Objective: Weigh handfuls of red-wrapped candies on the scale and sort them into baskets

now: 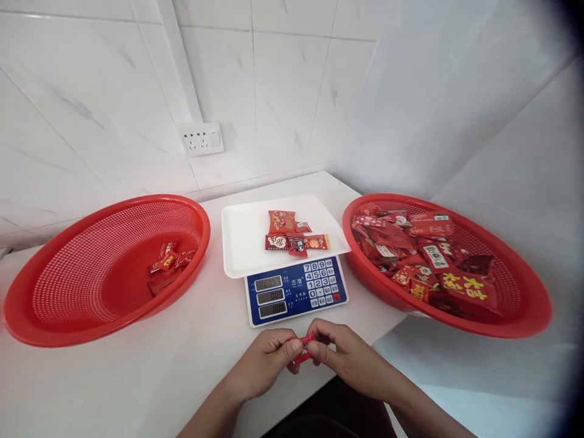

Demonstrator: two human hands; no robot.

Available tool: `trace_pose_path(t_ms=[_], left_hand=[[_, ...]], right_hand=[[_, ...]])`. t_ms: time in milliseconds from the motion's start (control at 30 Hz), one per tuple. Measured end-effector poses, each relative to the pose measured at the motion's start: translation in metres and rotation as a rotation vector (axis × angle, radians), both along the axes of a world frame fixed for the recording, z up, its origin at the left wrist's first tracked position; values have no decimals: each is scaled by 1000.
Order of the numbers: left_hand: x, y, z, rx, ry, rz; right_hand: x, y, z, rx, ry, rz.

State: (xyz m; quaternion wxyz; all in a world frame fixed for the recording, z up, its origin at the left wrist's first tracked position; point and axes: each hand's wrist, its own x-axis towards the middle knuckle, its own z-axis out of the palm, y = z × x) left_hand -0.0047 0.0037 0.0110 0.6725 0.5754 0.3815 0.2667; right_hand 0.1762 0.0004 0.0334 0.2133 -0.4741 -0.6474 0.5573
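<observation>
My left hand and my right hand meet at the table's front edge, both pinched on one small red wrapped candy held between them. Just beyond stands a blue-faced electronic scale with a keypad and three displays. Several red candy packets lie on its white weighing tray. A red plastic basket on the left holds a few red packets. A second red basket on the right is heaped with several red packets.
Everything rests on a white table set in a corner of white tiled walls. A white power socket is mounted on the wall behind the scale. The right basket juts past the table's edge.
</observation>
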Motion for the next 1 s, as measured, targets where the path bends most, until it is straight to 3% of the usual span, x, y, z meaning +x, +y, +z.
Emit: trace_pose_path(t_ms=[200, 367, 467, 667, 800, 1000], left_hand=[[0, -3, 1, 1, -52, -18], [1, -5, -4, 25, -64, 67], [-1, -4, 2, 136, 30, 231], [-30, 3, 33, 468, 344, 650], [-59, 6, 38, 409, 444, 866], [-101, 7, 34, 284, 614, 1005]], right_hand=[[-4, -4, -2, 82, -35, 38], [-4, -3, -14, 199, 46, -1], [-1, 0, -25, 239, 86, -32], [10, 3, -50, 183, 31, -5], [12, 1, -67, 296, -49, 67], [14, 3, -83, 319, -25, 109]])
